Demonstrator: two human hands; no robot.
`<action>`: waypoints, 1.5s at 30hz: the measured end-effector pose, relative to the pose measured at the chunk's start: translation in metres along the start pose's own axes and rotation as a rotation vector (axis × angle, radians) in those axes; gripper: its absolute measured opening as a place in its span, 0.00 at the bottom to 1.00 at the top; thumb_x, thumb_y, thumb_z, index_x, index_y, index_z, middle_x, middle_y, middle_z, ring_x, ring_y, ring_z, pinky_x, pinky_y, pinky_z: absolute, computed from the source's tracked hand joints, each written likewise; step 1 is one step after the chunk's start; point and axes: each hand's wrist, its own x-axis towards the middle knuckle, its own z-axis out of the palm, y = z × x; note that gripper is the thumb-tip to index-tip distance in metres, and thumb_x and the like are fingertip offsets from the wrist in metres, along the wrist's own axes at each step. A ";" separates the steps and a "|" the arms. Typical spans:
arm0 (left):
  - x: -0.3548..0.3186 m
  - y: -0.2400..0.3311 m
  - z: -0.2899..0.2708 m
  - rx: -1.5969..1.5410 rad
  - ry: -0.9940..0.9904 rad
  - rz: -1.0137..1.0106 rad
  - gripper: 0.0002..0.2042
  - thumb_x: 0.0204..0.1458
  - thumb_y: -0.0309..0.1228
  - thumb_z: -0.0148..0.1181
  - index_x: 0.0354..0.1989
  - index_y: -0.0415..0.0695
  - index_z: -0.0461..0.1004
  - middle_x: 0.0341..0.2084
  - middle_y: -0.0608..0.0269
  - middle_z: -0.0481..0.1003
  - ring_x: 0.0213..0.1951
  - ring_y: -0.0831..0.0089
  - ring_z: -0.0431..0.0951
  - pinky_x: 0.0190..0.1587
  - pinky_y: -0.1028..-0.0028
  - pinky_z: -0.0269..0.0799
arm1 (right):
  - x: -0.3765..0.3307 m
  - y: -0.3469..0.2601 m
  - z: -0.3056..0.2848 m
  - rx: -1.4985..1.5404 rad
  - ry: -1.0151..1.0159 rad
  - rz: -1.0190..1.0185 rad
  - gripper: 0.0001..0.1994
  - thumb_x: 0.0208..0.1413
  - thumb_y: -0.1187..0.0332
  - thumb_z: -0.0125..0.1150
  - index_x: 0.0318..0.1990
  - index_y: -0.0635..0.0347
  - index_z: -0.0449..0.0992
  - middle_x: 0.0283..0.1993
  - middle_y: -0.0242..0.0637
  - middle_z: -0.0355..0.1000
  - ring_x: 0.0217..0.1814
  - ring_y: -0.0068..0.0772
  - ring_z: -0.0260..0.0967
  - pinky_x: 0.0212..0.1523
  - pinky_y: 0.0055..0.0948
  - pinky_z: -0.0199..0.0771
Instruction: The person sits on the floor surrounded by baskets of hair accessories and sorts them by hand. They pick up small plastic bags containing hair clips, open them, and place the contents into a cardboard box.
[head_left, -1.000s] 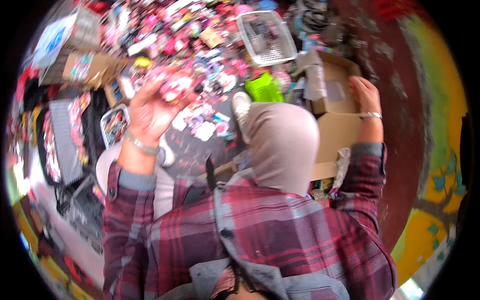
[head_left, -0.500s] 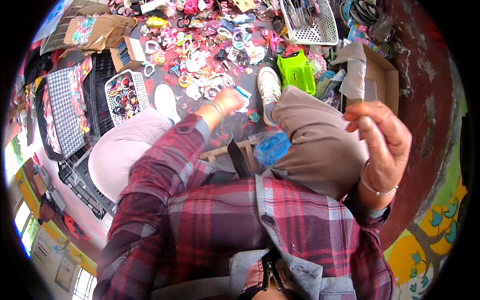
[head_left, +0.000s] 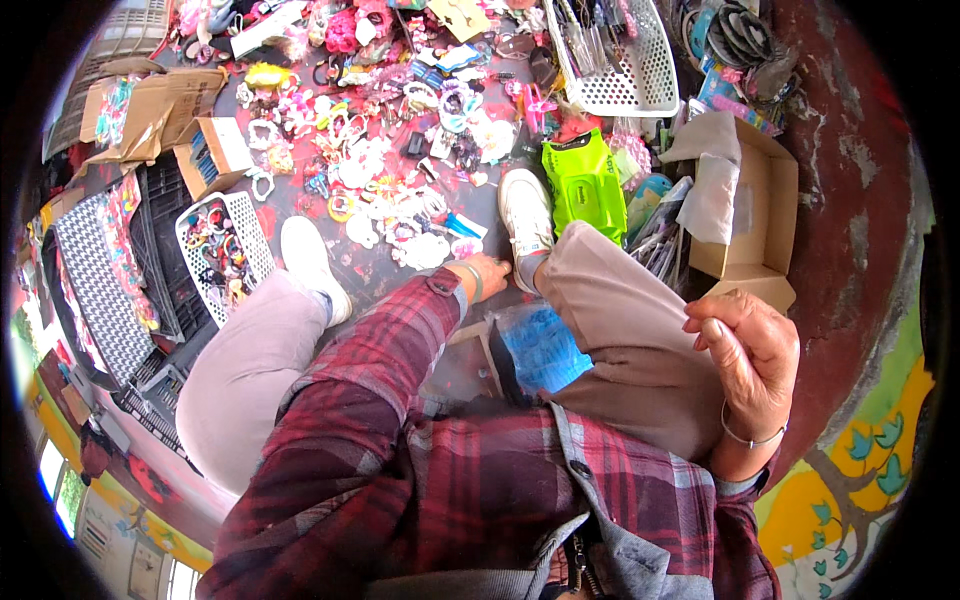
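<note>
My left hand [head_left: 490, 274] reaches down between my knees to the floor and touches down beside my white right shoe [head_left: 526, 218]. Its fingers are mostly hidden by the wrist and the plaid sleeve, and small pink and white hair trinkets [head_left: 415, 235] lie just beyond it. My right hand [head_left: 745, 355] is raised beside my right knee. Its fingers are curled together and I see nothing in them. A blue plastic bag [head_left: 542, 348] rests on my lap between the legs.
A bright green packet [head_left: 585, 185] stands by the right shoe. An open cardboard box [head_left: 765, 205] is at the right, a white basket [head_left: 615, 70] at the top, and a small white basket of hair ties [head_left: 220, 250] at the left. Dark crates [head_left: 150, 290] stand at far left.
My left hand dropped from holding trinkets up high to the floor by my right shoe. My right hand left the cardboard box and came back beside my knee. The view tilted downward.
</note>
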 end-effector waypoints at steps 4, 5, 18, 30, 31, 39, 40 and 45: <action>-0.023 -0.021 -0.018 -0.012 0.116 0.054 0.13 0.47 0.31 0.47 0.42 0.49 0.69 0.44 0.51 0.67 0.39 0.54 0.74 0.39 0.59 0.71 | -0.002 0.005 -0.002 0.030 0.006 -0.009 0.03 0.45 0.79 0.57 0.29 0.69 0.74 0.25 0.41 0.72 0.26 0.34 0.69 0.29 0.26 0.66; -0.030 -0.025 -0.025 -0.030 0.183 0.025 0.12 0.46 0.30 0.49 0.41 0.50 0.69 0.41 0.52 0.68 0.37 0.55 0.75 0.37 0.59 0.71 | -0.002 0.005 -0.002 0.011 -0.012 -0.046 0.03 0.45 0.79 0.57 0.29 0.69 0.74 0.24 0.40 0.71 0.25 0.35 0.69 0.28 0.27 0.66; -0.148 0.005 -0.192 -2.100 1.020 0.103 0.09 0.48 0.28 0.57 0.37 0.39 0.69 0.31 0.52 0.75 0.31 0.68 0.77 0.23 0.78 0.71 | -0.041 0.144 -0.090 0.326 0.583 0.183 0.07 0.52 0.72 0.55 0.36 0.63 0.76 0.30 0.31 0.74 0.30 0.21 0.70 0.30 0.17 0.67; -0.257 0.137 -0.207 -1.979 1.170 0.052 0.09 0.51 0.28 0.52 0.40 0.40 0.67 0.30 0.55 0.72 0.36 0.60 0.76 0.22 0.77 0.74 | 0.032 0.350 -0.091 -0.593 0.277 0.718 0.21 0.41 0.58 0.59 0.42 0.60 0.75 0.45 0.46 0.71 0.48 0.45 0.68 0.50 0.34 0.67; -0.258 0.131 -0.196 -2.036 1.147 0.056 0.09 0.51 0.28 0.52 0.40 0.41 0.68 0.30 0.55 0.73 0.35 0.61 0.76 0.21 0.78 0.74 | 0.039 0.350 -0.083 -0.598 0.239 0.761 0.21 0.41 0.58 0.59 0.43 0.61 0.74 0.46 0.48 0.70 0.49 0.46 0.68 0.50 0.34 0.67; -0.235 0.135 -0.191 -2.071 1.160 -0.042 0.10 0.49 0.28 0.54 0.39 0.42 0.68 0.29 0.56 0.74 0.31 0.66 0.77 0.22 0.79 0.72 | 0.040 0.341 -0.056 -0.587 0.209 0.784 0.16 0.49 0.63 0.52 0.42 0.64 0.74 0.47 0.51 0.69 0.50 0.48 0.66 0.51 0.38 0.67; -0.233 0.135 -0.191 -2.066 1.156 -0.053 0.10 0.49 0.28 0.54 0.40 0.41 0.68 0.29 0.57 0.74 0.31 0.66 0.77 0.22 0.79 0.72 | 0.040 0.349 -0.055 -0.612 0.210 0.773 0.16 0.50 0.63 0.51 0.42 0.63 0.74 0.46 0.50 0.69 0.49 0.48 0.67 0.50 0.39 0.67; -0.230 0.132 -0.187 -2.083 1.096 -0.020 0.10 0.49 0.29 0.54 0.40 0.41 0.68 0.29 0.58 0.74 0.32 0.67 0.77 0.23 0.78 0.73 | 0.043 0.366 -0.045 -0.649 0.276 0.735 0.15 0.50 0.62 0.50 0.40 0.63 0.75 0.43 0.50 0.71 0.46 0.49 0.69 0.47 0.40 0.69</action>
